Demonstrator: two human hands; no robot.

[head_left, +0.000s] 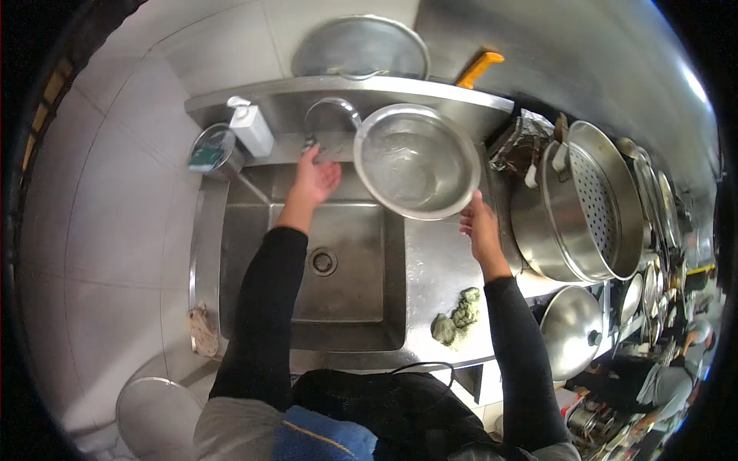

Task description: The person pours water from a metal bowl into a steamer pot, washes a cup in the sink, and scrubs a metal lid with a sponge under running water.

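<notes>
Pale tiles [115,223] fill the space to the left of your steel sink [346,296], and a metal counter [430,265] runs along its right side. Your steel bowl [411,165] is at the back right of the sink, overlapping its far corner and the counter beside it, its open side facing you. Your right hand [482,230] is at the bowl's near right rim, thumb up by the edge and fingers bent just below; you cannot tell from this angle whether they pinch it. Your left hand [314,182] is above the back of the sink, holding nothing, its fingers loosely spread and its thumb close to the base of the curved tap [336,101]. Left of the tap you have a white pump bottle [253,132] beside a metal container [232,161]. Near your right forearm, grey-green lumps [463,309] lie on the counter. Farther right are a big pot [538,230], a domed lid [567,326] and a person in grey [667,388].
</notes>
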